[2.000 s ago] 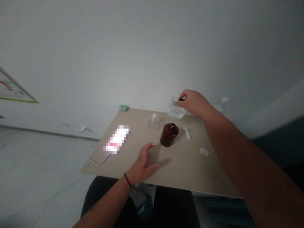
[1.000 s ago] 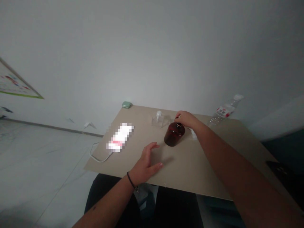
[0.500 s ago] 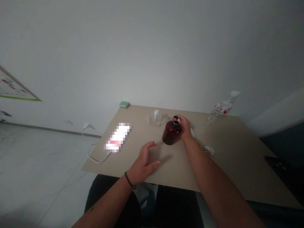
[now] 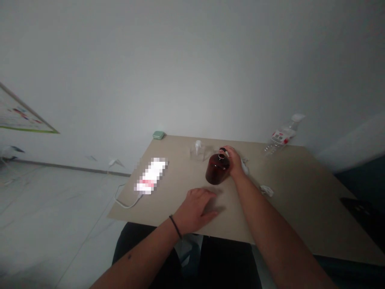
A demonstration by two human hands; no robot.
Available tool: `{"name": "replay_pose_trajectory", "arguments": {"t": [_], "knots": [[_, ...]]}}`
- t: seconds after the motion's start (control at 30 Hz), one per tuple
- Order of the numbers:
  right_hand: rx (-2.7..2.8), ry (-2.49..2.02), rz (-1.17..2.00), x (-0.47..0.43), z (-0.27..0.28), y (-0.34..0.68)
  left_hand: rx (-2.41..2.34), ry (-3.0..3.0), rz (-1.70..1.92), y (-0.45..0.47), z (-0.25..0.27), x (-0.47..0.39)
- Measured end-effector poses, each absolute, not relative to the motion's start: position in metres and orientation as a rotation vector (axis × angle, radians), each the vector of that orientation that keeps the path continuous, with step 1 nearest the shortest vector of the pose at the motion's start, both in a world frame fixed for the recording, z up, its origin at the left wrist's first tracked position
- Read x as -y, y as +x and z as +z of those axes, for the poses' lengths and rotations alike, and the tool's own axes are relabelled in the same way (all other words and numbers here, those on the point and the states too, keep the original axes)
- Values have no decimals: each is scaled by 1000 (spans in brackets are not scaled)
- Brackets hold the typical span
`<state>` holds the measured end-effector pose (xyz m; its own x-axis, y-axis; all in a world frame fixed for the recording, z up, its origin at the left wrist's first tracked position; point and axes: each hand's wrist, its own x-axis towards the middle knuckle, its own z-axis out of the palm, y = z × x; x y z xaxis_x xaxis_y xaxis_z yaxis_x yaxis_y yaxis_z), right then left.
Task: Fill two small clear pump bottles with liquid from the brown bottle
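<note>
A dark reddish-brown bottle [image 4: 216, 170] with an uncovered mouth is near the middle of the table. My right hand [image 4: 235, 163] wraps round its right and far side, with some fingers hidden behind it. A small black cap [image 4: 222, 149] shows at the fingertips of this hand, just beyond the bottle's neck. My left hand [image 4: 196, 209] is over the table's front part, below and left of the bottle. Its thumb and fingers are apart with nothing between them. Behind the bottle, to the left, stands a clear pump bottle [image 4: 197, 150] with a white top.
A bright phone [image 4: 152, 175] lies at the left with a white cable [image 4: 128, 205]. At the back left corner sits a green case [image 4: 158, 135]. A clear plastic bottle [image 4: 279, 136] stands at the back right. Something white [image 4: 266, 190] lies beside my right forearm.
My left hand has moved right, its palm turning more downward. My right hand keeps its hold on the brown bottle. The view has shifted slightly.
</note>
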<state>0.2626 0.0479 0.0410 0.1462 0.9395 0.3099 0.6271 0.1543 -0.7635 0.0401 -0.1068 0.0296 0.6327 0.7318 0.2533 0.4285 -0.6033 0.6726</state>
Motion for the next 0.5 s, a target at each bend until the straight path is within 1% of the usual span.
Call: {"name": "replay_pose_trajectory", "arguments": {"t": [0.1,0.23,0.33,0.5], "knots": [[1580,-1548,451,-43,40,264,-766,2409,611,64,35,99],[1528,-1587,444,-40,31,261,-854,2442,582,83,34,85],[1388,-1639,459,-43,23,257,-898,2463,574,84,29,79],[1254,-1564,510,-42,15,257,-922,2501,564,82,26,82]]}}
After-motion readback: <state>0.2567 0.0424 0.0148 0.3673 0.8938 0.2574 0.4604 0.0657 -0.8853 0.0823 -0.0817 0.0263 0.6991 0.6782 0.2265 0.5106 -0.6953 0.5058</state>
